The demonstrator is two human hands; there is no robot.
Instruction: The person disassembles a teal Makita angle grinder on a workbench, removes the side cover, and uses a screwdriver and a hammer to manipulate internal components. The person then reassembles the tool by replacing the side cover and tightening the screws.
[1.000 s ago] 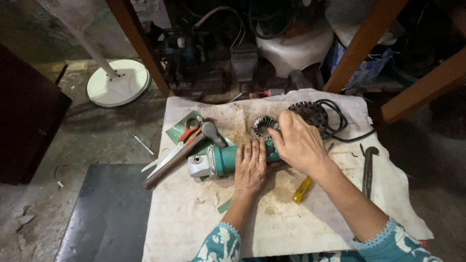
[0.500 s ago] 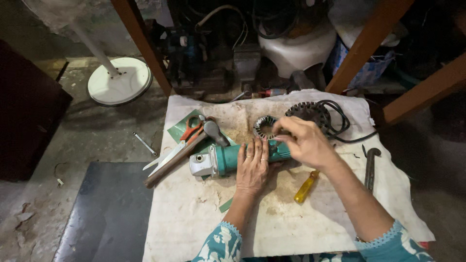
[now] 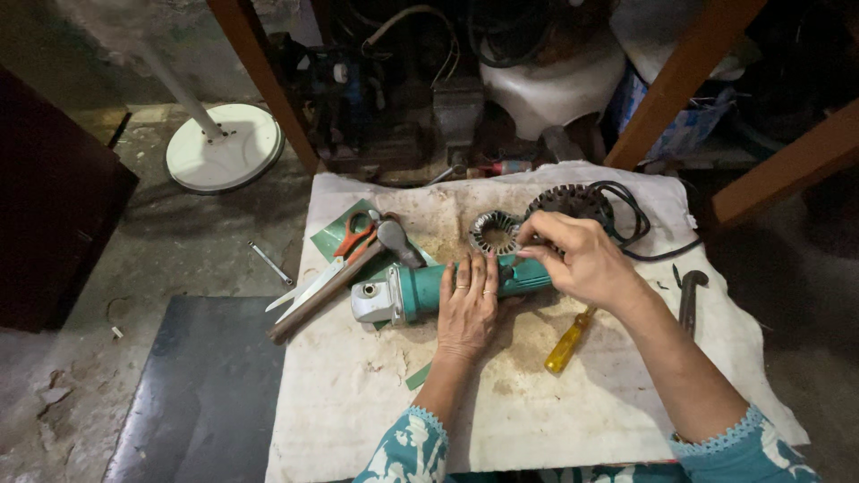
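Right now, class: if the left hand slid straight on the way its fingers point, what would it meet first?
The left hand lies flat on the green angle grinder, fingers pointing away from the person. Straight ahead, the ring-shaped metal stator probably comes first, though depth is hard to judge.

One green angle grinder (image 3: pixel 438 288) lies on the desk (image 3: pixel 358 402), and the rest is counted from it. Two hands rest on it: one left hand (image 3: pixel 469 309) and one right hand (image 3: pixel 577 259). Just behind it sit two round motor parts, one silvery stator ring (image 3: pixel 494 231) and one dark wound coil (image 3: pixel 573 201). To its left lie one hammer (image 3: pixel 344 273) and one pair of orange-handled scissors (image 3: pixel 335 259). To its right lie one yellow-handled screwdriver (image 3: pixel 569 342) and one dark bent bar (image 3: pixel 689 295).
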